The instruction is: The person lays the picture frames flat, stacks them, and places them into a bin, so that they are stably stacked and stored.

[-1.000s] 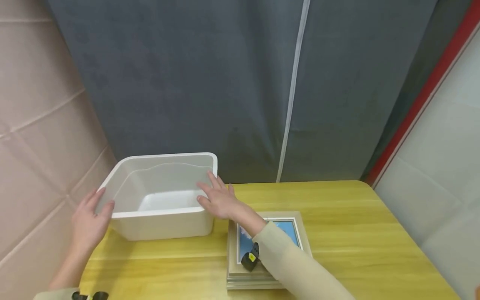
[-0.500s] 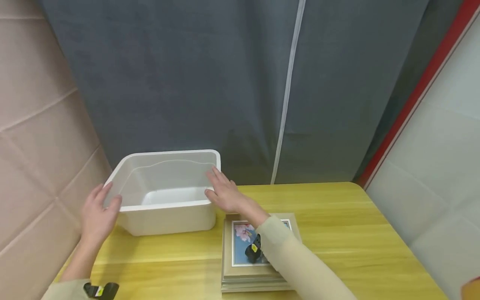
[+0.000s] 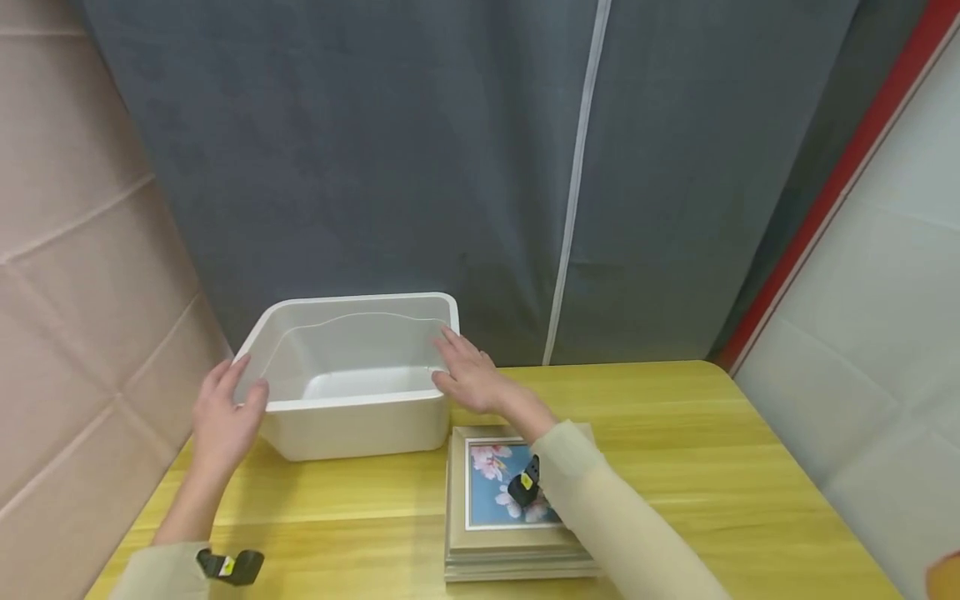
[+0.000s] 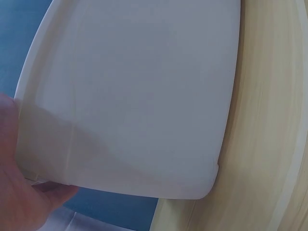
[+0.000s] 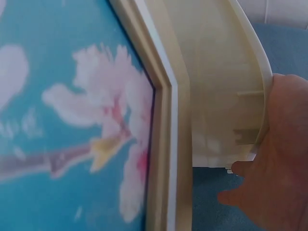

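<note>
A white plastic bin [image 3: 356, 429] stands on the left of the wooden table, its inside bare. My left hand [image 3: 227, 421] touches the bin's left rim, fingers extended up along the edge and thumb spread toward the front corner. On the opposite side, my right hand [image 3: 480, 379] lies against the right rim with its fingers straight and its thumb near the front corner. Seen from the left wrist, the hand [image 4: 21, 192] meets the bin's edge at the lower left. Under my right forearm sits a stack of picture frames [image 3: 489, 465]; the top one shows pink blossoms on blue.
The wooden table [image 3: 675, 467] has a rounded far right corner. Behind it hangs a dark grey curtain [image 3: 337, 167] with a pale strip. A pinkish padded wall [image 3: 67, 333] rises close on the left. An orange object [image 3: 943, 577] shows at the lower right edge.
The bin has shifted to the right, closer to the frame stack, with both hands moving along beside it. The view has also turned slightly. The frame stack stays on the table.
</note>
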Action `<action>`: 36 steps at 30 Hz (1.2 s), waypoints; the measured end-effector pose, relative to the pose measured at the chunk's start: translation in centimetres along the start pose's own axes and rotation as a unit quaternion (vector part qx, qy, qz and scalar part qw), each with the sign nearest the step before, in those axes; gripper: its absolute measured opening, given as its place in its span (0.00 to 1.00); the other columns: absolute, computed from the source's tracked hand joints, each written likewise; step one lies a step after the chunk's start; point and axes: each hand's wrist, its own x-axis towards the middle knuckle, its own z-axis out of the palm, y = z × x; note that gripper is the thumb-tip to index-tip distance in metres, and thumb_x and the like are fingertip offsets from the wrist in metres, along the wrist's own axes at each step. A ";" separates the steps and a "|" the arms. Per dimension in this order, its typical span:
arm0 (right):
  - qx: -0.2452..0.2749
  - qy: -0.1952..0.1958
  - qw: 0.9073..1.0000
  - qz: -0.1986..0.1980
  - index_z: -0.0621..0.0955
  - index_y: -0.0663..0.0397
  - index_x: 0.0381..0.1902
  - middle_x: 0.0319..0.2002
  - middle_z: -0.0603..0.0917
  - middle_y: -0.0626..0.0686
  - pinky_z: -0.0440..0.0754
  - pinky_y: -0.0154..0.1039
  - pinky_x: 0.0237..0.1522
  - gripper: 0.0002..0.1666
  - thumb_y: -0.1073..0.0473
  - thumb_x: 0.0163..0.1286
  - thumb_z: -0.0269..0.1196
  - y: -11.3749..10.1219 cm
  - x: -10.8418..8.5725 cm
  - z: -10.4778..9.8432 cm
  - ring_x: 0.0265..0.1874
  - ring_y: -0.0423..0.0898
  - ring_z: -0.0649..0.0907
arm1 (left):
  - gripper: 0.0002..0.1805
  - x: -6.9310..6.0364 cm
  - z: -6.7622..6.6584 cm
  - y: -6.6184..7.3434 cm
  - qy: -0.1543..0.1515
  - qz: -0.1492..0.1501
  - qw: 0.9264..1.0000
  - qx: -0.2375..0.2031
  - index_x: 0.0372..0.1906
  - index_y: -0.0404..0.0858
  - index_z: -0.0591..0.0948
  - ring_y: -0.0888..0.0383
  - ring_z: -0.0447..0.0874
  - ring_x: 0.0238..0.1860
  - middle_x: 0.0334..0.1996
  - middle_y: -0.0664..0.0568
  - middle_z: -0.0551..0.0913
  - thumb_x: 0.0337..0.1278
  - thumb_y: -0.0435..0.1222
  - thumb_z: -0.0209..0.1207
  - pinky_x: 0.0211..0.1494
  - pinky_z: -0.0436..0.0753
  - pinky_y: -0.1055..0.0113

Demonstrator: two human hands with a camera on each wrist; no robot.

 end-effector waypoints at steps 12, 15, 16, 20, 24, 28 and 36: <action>0.014 0.013 1.000 -0.015 0.54 0.67 0.80 0.82 0.45 0.63 0.49 0.55 0.78 0.39 0.53 0.78 0.45 3.2 -2.4 -1.9 0.80 0.59 0.48 | 0.32 -0.5 3.1 2.4 -0.041 0.004 0.999 -0.016 0.73 0.27 0.68 0.25 0.58 0.72 0.74 0.29 0.59 0.70 0.39 0.52 0.72 0.59 0.32; 0.023 0.011 0.999 -0.019 0.52 0.67 0.80 0.82 0.43 0.64 0.48 0.54 0.78 0.39 0.54 0.79 0.45 4.6 -3.4 -2.7 0.80 0.59 0.47 | 0.33 -0.6 4.0 3.3 -0.062 0.015 0.998 -0.009 0.73 0.25 0.66 0.25 0.57 0.72 0.75 0.28 0.58 0.71 0.40 0.52 0.72 0.59 0.33; 0.025 0.010 0.999 -0.021 0.52 0.67 0.80 0.82 0.43 0.64 0.47 0.54 0.78 0.39 0.54 0.79 0.44 5.0 -3.7 -2.9 0.80 0.59 0.47 | 0.34 -0.7 4.3 3.6 -0.070 0.019 0.997 -0.006 0.74 0.24 0.65 0.25 0.57 0.72 0.75 0.28 0.58 0.71 0.41 0.52 0.72 0.58 0.32; 0.034 0.010 0.999 -0.026 0.51 0.67 0.80 0.81 0.42 0.66 0.47 0.57 0.78 0.38 0.55 0.80 0.44 6.2 -4.8 -3.6 0.80 0.60 0.45 | 0.35 -0.7 5.1 4.6 -0.092 0.041 0.995 0.010 0.74 0.22 0.63 0.25 0.57 0.72 0.75 0.28 0.56 0.72 0.42 0.51 0.72 0.59 0.32; 0.038 0.021 0.999 -0.031 0.51 0.68 0.80 0.81 0.43 0.67 0.47 0.59 0.77 0.38 0.56 0.79 0.44 7.1 -5.7 -3.9 0.80 0.62 0.45 | 0.36 -0.7 5.7 5.4 -0.106 0.066 0.992 0.029 0.74 0.21 0.62 0.23 0.58 0.70 0.75 0.26 0.55 0.74 0.44 0.50 0.70 0.60 0.31; 0.044 0.026 0.998 -0.027 0.51 0.68 0.80 0.81 0.43 0.67 0.48 0.60 0.77 0.38 0.57 0.79 0.44 7.8 -6.4 -3.9 0.80 0.62 0.45 | 0.37 -1.1 6.2 5.7 -0.121 0.080 0.988 0.050 0.74 0.20 0.61 0.21 0.63 0.66 0.75 0.26 0.55 0.76 0.45 0.47 0.67 0.64 0.29; 0.054 0.026 0.998 -0.013 0.53 0.69 0.79 0.81 0.43 0.67 0.49 0.61 0.77 0.38 0.59 0.76 0.44 8.1 -7.2 -4.5 0.79 0.64 0.47 | 0.38 -1.3 6.8 6.3 -0.149 0.078 0.984 0.061 0.77 0.23 0.57 0.23 0.66 0.65 0.76 0.28 0.51 0.78 0.48 0.44 0.67 0.66 0.30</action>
